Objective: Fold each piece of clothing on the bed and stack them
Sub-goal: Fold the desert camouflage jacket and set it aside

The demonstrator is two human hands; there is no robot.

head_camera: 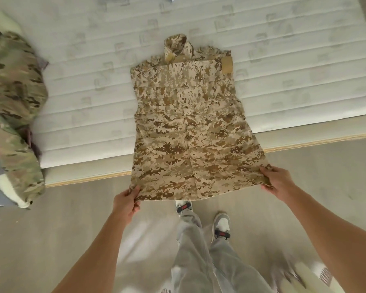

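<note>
the bed (283, 60), a pale quilted mattress, carries a desert-camouflage jacket (188, 127) lying flat with its collar toward the far side, sleeves folded in across the body, and its hem hanging past the near edge of the bed. a heap of woodland-camouflage clothing (13, 98) sits at the bed's left edge, well apart from the jacket. the left hand (126, 203) pinches the hem's left corner, thumb on top and fingers curled beneath. the right hand (278, 181) grips the hem's right corner the same way. a plain tan patch (227, 64) near the right shoulder bears no readable writing.
</note>
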